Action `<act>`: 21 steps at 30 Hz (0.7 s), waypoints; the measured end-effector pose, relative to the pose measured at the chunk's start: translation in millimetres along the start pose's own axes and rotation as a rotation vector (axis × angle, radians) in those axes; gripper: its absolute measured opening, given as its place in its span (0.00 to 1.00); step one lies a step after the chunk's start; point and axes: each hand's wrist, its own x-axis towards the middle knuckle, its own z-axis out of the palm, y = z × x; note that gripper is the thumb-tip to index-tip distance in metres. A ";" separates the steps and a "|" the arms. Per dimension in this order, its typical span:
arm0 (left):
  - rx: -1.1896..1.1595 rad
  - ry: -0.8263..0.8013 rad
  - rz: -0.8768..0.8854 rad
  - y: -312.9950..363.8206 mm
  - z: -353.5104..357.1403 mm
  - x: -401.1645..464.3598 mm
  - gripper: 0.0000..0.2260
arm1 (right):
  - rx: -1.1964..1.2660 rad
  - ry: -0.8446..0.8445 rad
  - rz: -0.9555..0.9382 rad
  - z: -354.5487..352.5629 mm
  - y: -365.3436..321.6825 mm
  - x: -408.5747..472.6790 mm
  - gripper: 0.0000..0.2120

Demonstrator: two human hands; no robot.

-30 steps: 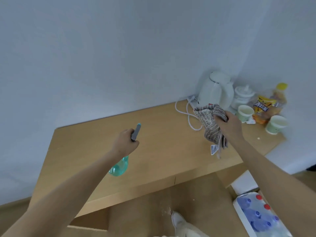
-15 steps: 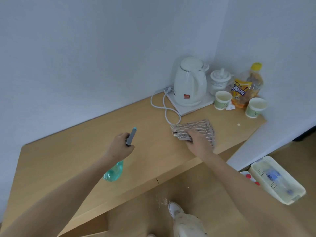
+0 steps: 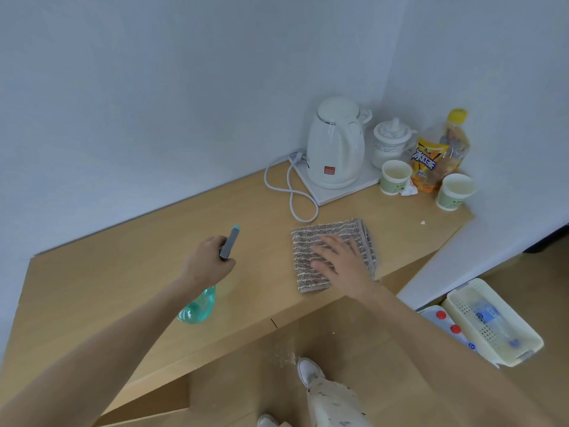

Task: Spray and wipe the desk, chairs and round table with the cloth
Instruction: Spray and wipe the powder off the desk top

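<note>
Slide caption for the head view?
Right hand presses cloth flat on desk; left hand holds spray bottle.

one view only: head cam, wide-angle, looking fwd & steeply down from standing height onto the table point(image 3: 129, 282) in a room corner. both forearms reach in from the bottom edge; floor and a shoe point(image 3: 308, 369) show below. walls fill the top half.

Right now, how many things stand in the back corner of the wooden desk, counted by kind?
White electric kettle: 1
White lidded ceramic jar: 1
Green-and-white paper cups: 2
Yellow-capped iced tea bottle: 1
Total: 5
</note>
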 end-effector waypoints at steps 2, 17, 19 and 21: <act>-0.003 0.007 -0.003 -3.4 -2.9 -1.4 0.07 | -0.123 0.017 0.108 -2.4 5.9 14.5 0.45; 0.007 0.124 -0.232 -57.0 -16.1 -22.3 0.09 | -0.300 -0.074 -0.005 28.3 -6.0 46.8 0.37; -0.003 0.154 -0.291 -69.3 -20.8 -30.2 0.09 | -0.298 -0.077 -0.049 34.5 -22.3 51.8 0.35; -0.014 0.183 -0.351 -83.0 -27.1 -40.1 0.08 | -0.290 -0.073 -0.088 42.7 -41.6 55.2 0.34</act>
